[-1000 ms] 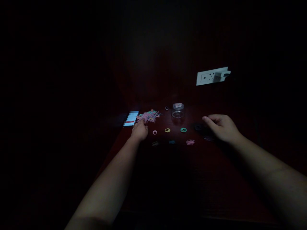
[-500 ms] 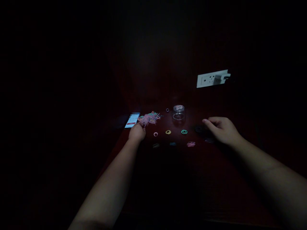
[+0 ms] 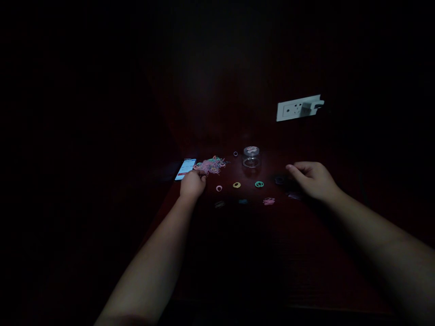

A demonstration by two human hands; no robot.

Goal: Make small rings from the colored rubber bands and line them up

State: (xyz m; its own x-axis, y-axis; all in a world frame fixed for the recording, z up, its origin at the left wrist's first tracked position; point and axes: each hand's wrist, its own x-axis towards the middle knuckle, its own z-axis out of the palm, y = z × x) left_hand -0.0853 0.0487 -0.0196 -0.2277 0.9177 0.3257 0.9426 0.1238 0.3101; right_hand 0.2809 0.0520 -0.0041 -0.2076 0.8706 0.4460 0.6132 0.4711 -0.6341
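Observation:
At the near edge of a mixed pile of small elastic bands [image 3: 212, 165], my left hand [image 3: 193, 183] has its fingers curled together; what is in them, if anything, is hidden. My right hand [image 3: 316, 180] is held closed at the right, thumb pressed to the curled fingers, and I cannot make out anything in it. Between the hands lie small groups of bands: pink [image 3: 219, 188], yellow [image 3: 237, 184] and green [image 3: 259, 184]. Nearer to me are a brownish group [image 3: 219, 204], a blue group [image 3: 243, 201] and a larger pink group [image 3: 268, 201]. Dark purplish bands [image 3: 294, 196] lie beside my right hand.
A clear lidded jar [image 3: 251, 158] stands behind the groups, with a single small band [image 3: 235, 154] to its left. A lit phone [image 3: 185, 169] lies left of the pile. On the back wall is a socket plate [image 3: 295, 108] with a plug. The surroundings are very dark.
The whole view has shifted slightly, so things sit a little higher and further left. My left fingers reach slightly more over the pile's edge; my right hand keeps its closed pose.

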